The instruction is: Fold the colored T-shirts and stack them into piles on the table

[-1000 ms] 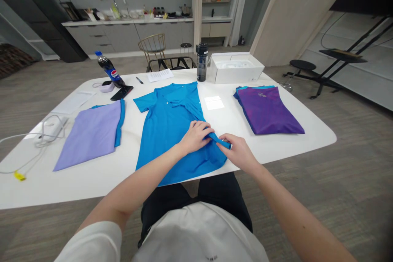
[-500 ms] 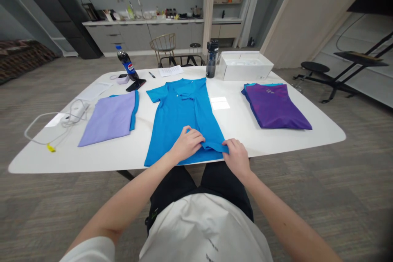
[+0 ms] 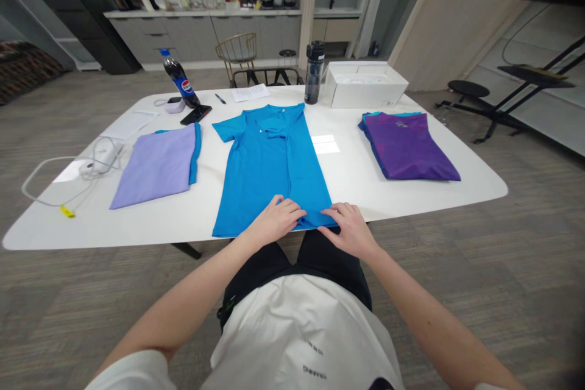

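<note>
While one short sleeve (image 3: 229,128) lies spread and the opposite side is folded inward, a bright-blue T-shirt (image 3: 260,167) stretches across the table (image 3: 388,200) ahead of my left hand (image 3: 280,217), curled near the hem (image 3: 232,234), grip unclear to me, and right hand (image 3: 350,227), thumb and fingers parted.

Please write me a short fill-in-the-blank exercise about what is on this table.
1. The left hand and the right hand are at the near end of the ____-coloured shirt.
2. As the wearer sees it, the purple cloth lies to the ____ of that shirt.
3. The box beside the dark bottle is ____ in colour.

Missing words: blue; right; white.
</note>
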`<state>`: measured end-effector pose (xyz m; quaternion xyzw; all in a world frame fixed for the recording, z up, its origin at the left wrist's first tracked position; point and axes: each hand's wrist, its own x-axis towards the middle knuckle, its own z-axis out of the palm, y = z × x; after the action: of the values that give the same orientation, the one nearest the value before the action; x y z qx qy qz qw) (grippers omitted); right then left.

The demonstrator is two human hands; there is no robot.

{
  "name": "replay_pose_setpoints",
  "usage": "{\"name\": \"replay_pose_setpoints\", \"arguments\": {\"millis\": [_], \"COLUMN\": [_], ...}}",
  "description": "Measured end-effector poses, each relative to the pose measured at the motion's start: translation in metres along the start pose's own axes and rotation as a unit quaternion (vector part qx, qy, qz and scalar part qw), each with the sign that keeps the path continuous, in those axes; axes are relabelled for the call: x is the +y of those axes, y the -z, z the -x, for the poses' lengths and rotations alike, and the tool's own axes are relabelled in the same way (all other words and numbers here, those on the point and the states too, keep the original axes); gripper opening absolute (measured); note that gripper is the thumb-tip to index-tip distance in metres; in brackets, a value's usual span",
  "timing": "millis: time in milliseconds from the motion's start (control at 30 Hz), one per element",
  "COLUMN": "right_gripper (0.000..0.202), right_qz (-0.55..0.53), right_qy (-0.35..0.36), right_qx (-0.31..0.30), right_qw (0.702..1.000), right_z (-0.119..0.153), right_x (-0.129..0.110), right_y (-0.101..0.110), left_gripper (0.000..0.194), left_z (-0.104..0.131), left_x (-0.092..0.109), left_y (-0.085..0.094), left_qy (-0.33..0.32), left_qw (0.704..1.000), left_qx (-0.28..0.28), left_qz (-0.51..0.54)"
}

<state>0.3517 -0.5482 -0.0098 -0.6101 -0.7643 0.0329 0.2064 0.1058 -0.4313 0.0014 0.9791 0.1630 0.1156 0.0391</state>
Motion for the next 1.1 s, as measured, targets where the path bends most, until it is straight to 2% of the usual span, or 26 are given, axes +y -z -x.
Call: {"name": "replay_pose_setpoints", "arguments": {"millis": [100,167,233,300,367,500,600,700,833,967,1100], "right_gripper": [0.044,0.038,0.024,0.012,0.017,0.027,0.028,0.027,0.027,0.035,0.027], "right_qz": [0.025,0.045,0.067,0.082,0.083,0.057,0.032,0.016,-0.009,-0.043,-0.085], "right_qy": [-0.016,-0.046,-0.086,-0.118,-0.126,-0.095,-0.044,0.000,0.004,-0.013,-0.052], "right_qx": [0.007,0.021,0.035,0.042,0.044,0.039,0.016,-0.004,-0.013,-0.003,0.002], "right_qw": [1.000,0.998,0.993,0.989,0.988,0.993,0.998,1.000,1.000,0.999,0.995], "right_z": [-0.006,-0.011,-0.014,-0.015,-0.012,0.000,0.010,0.018,0.019,-0.008,-0.066], "right_x": [-0.012,-0.018,-0.021,-0.021,-0.016,-0.003,0.004,0.009,0.016,0.029,0.048], "right_y": [-0.006,-0.013,-0.019,-0.024,-0.026,-0.020,-0.012,-0.006,0.001,0.006,0.005], "left_gripper": [0.019,0.021,0.022,0.023,0.022,0.023,0.024,0.024,0.036,0.035,0.028], "left_z": [-0.004,-0.006,-0.006,-0.003,0.001,0.013,0.020,0.025,0.024,0.010,-0.022], "left_x": [-0.001,-0.002,-0.003,-0.003,-0.004,-0.005,-0.002,0.002,0.002,-0.020,-0.071], "left_y": [-0.002,-0.001,0.003,0.008,0.012,0.012,0.007,0.004,0.006,0.011,0.012], "left_qy": [0.030,0.072,0.091,0.075,0.039,-0.020,-0.030,-0.018,0.045,0.146,0.248], "left_qw": [0.998,0.991,0.985,0.987,0.993,1.000,0.999,1.000,0.997,0.983,0.958], "left_qx": [0.024,0.064,0.095,0.100,0.079,0.022,-0.001,-0.010,-0.004,0.016,0.048], "left_qz": [0.057,0.097,0.114,0.103,0.075,0.001,-0.035,-0.019,0.059,0.110,0.137]}}
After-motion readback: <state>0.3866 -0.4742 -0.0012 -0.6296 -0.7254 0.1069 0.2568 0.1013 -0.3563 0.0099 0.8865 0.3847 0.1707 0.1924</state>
